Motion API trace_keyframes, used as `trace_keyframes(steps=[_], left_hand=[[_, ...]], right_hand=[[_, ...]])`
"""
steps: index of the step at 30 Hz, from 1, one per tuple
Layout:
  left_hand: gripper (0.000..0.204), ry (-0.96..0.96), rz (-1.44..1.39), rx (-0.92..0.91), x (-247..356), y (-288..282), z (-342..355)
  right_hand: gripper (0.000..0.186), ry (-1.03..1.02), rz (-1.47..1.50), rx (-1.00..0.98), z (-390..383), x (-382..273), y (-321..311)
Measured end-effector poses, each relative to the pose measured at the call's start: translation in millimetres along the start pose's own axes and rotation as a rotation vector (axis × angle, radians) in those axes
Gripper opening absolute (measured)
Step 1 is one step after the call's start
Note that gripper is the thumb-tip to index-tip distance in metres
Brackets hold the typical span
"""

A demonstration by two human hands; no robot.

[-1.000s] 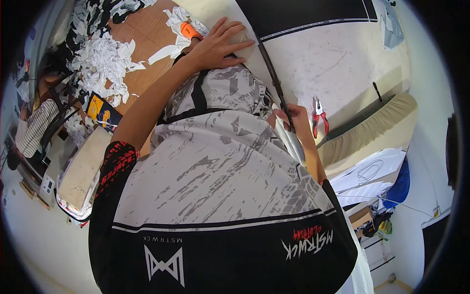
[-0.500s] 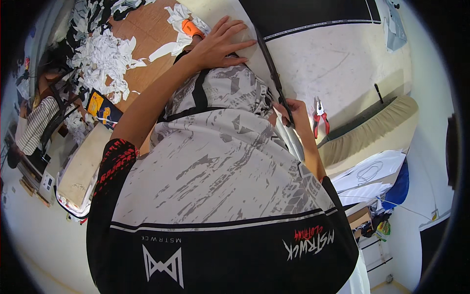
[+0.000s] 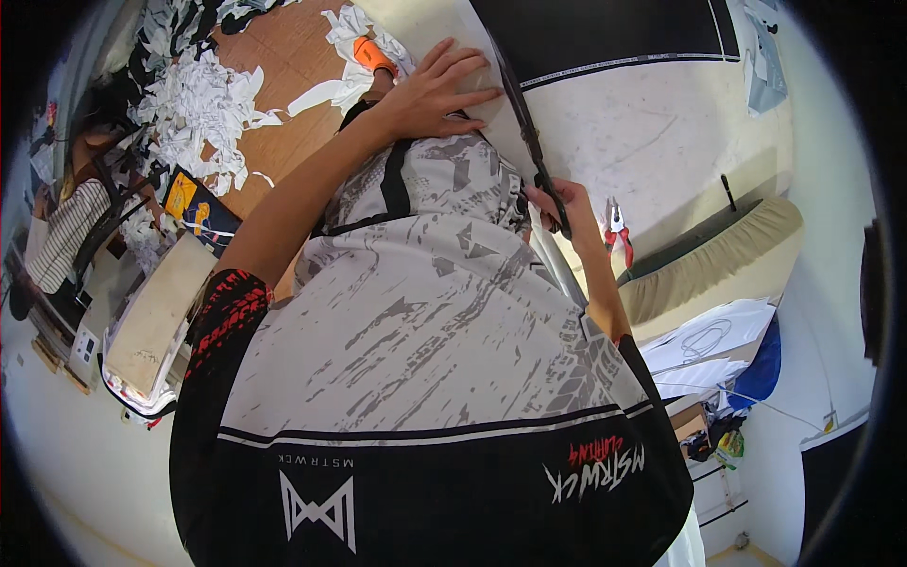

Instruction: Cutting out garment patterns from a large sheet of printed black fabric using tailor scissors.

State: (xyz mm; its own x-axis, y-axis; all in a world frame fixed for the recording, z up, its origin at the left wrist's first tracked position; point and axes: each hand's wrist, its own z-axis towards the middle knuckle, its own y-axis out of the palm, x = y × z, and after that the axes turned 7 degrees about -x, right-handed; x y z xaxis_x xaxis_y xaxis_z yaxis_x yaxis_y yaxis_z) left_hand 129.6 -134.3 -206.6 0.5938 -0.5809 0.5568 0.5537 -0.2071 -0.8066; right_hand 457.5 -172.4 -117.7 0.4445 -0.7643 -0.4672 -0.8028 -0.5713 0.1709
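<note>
My left hand [image 3: 442, 94] lies with fingers spread on a pale sheet [image 3: 468, 42] along the table edge, above the grey-patterned fabric of my clothing [image 3: 435, 312]. My right hand [image 3: 562, 203] is closed on the lower end of a long dark strip [image 3: 527, 128] that runs up beside the left hand; its exact nature is unclear. Red-handled pliers [image 3: 619, 241] lie just right of that hand on the pale tabletop [image 3: 652, 132]. An orange item of footwear [image 3: 368, 54] shows on a foot beyond the left hand.
Heaped white scraps [image 3: 194, 123] cover part of the wooden floor [image 3: 265, 52]. A black panel [image 3: 614, 33] lies at the table's top. A beige padded board [image 3: 709, 250], papers [image 3: 699, 335] and cable sit right. A co-worker in a striped top [image 3: 61, 236] is at far left.
My right hand and the lower end of the dark strip have moved slightly upward in view. My left hand stays spread, a little lower and further right in the picture.
</note>
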Motion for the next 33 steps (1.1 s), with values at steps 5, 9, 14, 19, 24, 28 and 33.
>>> trace_keyframes(steps=[5, 9, 14, 19, 24, 28, 33], left_hand=[[0.054, -0.017, 0.001, -0.007, 2.3, -2.1, 0.9], [0.057, -0.021, -0.013, -0.020, 3.9, -4.6, 4.0], [0.058, 0.005, -0.039, 0.033, 5.4, 0.6, 3.7], [0.058, 0.000, -0.057, 0.013, 4.2, 1.0, 2.2], [0.058, -0.017, -0.070, -0.010, 11.2, 0.3, 5.5], [0.057, -0.018, -0.069, -0.028, 14.4, -1.2, 6.8], [0.057, -0.032, -0.099, -0.024, 17.6, 0.1, 7.9]], right_hand=[[0.034, -0.024, 0.042, -0.017, 15.1, -19.4, 1.9], [0.034, 0.022, -0.011, 0.035, 19.2, -29.4, 4.2], [0.033, 0.012, 0.001, 0.040, 23.0, -34.3, 2.2], [0.039, -0.020, 0.019, 0.007, 33.1, -63.2, 10.5], [0.039, 0.028, -0.014, 0.027, 32.7, -61.7, 2.9], [0.039, -0.012, 0.042, 0.025, 36.4, -73.2, 2.0], [0.040, -0.026, 0.045, 0.006, 46.8, -96.0, 6.2]])
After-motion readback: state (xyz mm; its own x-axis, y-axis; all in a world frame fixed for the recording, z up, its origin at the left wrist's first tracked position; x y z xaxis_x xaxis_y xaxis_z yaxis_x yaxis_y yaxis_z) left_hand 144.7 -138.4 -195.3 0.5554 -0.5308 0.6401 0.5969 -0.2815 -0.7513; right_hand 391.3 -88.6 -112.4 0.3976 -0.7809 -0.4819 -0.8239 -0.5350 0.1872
